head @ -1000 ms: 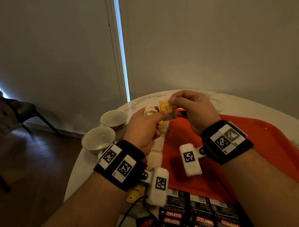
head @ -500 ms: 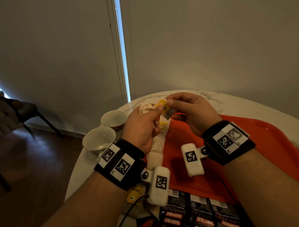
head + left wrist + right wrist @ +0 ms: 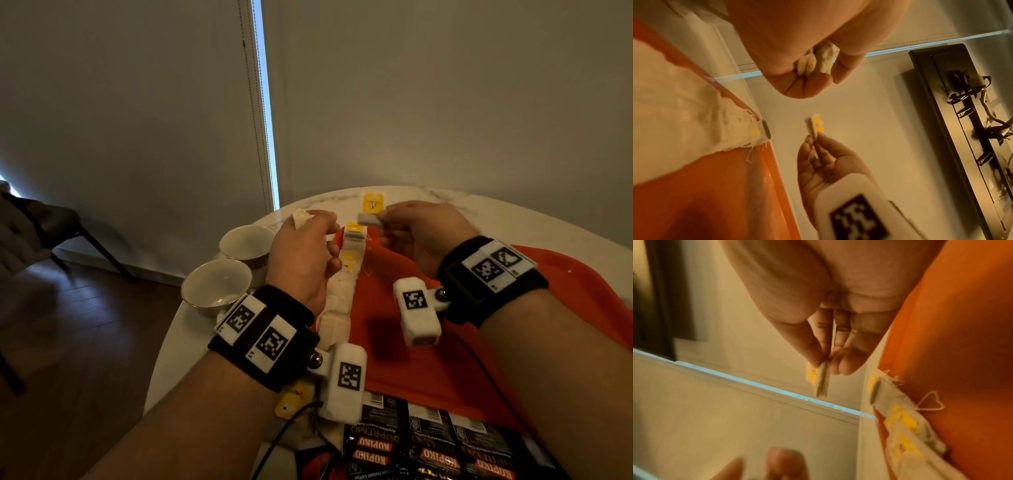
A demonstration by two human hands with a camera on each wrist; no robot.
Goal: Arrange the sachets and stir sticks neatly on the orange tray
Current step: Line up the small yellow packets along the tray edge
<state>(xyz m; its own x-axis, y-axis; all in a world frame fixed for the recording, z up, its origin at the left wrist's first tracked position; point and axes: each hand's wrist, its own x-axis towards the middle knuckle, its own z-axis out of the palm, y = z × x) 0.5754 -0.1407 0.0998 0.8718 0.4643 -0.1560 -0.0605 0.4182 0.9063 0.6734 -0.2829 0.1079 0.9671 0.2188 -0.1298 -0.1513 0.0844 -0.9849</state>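
Orange plastic fills the right half of the head view: the orange tray (image 3: 513, 342) lies on the round marble-patterned bench (image 3: 445, 202), and a row of pale tea-bag sachets (image 3: 337, 308) with yellow tags runs along its left edge, overlapping one another from near to far. Both hands are raised above the far end of that row, a little apart. The left hand (image 3: 301, 260) is closed around a crumpled white tea bag (image 3: 818, 63), which shows bunched between the curled fingers in the left wrist view and pokes out past the knuckles in the head view. The right hand (image 3: 421, 233) pinches a flat, folded sachet (image 3: 370, 219) between thumb and fingertips, seen edge-on in the right wrist view; a yellow tag (image 3: 373, 202) stands just behind it, though whether it is joined to that sachet cannot be told. Black Kopiko coffee sachets (image 3: 428, 448) lie side by side at the near edge of the tray. Two white cups (image 3: 219, 287) sit on the bench left of the tray, touching or nearly so. A yellow packet (image 3: 291, 401) lies partly hidden under the left wrist.
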